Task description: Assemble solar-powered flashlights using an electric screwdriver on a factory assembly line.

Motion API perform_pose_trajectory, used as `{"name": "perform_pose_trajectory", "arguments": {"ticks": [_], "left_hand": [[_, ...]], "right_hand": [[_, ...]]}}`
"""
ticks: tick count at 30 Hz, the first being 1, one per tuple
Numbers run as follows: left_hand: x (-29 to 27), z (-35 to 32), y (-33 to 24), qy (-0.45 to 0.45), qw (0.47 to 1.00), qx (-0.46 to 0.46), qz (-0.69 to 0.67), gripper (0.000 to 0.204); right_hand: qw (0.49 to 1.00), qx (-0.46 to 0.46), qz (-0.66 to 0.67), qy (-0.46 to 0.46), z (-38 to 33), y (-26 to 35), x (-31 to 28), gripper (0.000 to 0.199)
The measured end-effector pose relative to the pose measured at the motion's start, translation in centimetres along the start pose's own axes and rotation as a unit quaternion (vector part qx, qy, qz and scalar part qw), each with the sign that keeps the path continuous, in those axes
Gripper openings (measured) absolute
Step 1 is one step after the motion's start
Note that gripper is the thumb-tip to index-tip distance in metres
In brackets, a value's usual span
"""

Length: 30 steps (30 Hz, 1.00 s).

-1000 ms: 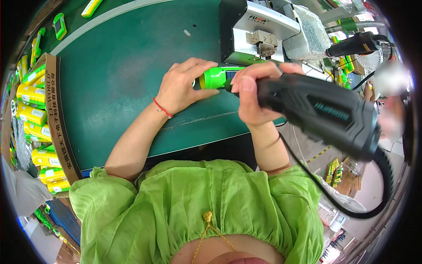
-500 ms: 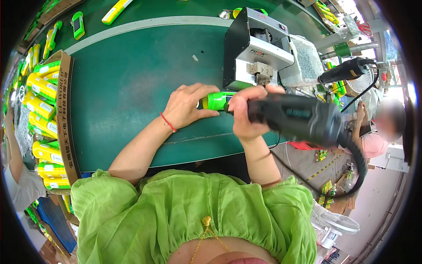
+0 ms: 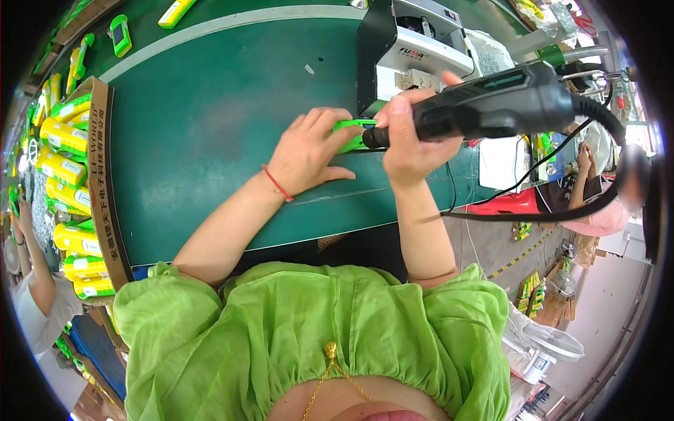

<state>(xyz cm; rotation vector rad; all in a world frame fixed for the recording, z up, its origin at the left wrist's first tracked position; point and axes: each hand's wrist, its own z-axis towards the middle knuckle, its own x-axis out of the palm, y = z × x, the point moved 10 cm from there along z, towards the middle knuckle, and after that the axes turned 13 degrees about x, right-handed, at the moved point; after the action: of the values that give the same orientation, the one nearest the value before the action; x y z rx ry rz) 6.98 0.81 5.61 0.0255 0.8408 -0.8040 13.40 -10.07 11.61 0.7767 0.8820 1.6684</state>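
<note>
My right hand (image 3: 414, 140) is wrapped around a black electric screwdriver (image 3: 484, 105), whose body tilts up to the right with its cable hanging from the rear. Its black nose (image 3: 372, 138) is against or just over a bright green handheld device (image 3: 349, 137); the bit's exact contact point cannot be made out. With fingers curled over the device's left part and the thumb apart below, my left hand (image 3: 305, 149) steadies it on the green tabletop (image 3: 217, 140). Most of the device's left part is hidden under that hand.
A black-and-white screw-feeding machine (image 3: 425, 49) stands just beyond my right hand. At the left, a cardboard box (image 3: 105, 175) holds several yellow-green devices (image 3: 64, 135). Another such device (image 3: 120, 35) lies at the far left. A co-worker's pink sleeve (image 3: 602, 215) shows at the right.
My right hand has moved away from me, and the screwdriver's rear end has swung upward to the right. My left hand and the green device have shifted slightly farther from me.
</note>
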Motion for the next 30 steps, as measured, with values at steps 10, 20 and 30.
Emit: {"name": "perform_pose_trajectory", "arguments": {"ticks": [10,20,30], "left_hand": [[-2.9,-0.1,1.0,0.014,0.996,-0.074,-0.053,0.035],[-4.9,-6.1,5.7,0.118,0.944,-0.281,-0.127,0.038],[-3.9,-3.3,2.6,0.241,0.961,-0.113,0.079,0.044]], "right_hand": [[0.982,0.077,0.17,-0.007,2.6,2.8,-2.5,0.057],[0.993,0.051,0.104,-0.036,0.6,5.0,-8.4,0.062],[0.989,0.127,0.069,-0.037,-0.4,0.9,-7.9,0.068]]}}
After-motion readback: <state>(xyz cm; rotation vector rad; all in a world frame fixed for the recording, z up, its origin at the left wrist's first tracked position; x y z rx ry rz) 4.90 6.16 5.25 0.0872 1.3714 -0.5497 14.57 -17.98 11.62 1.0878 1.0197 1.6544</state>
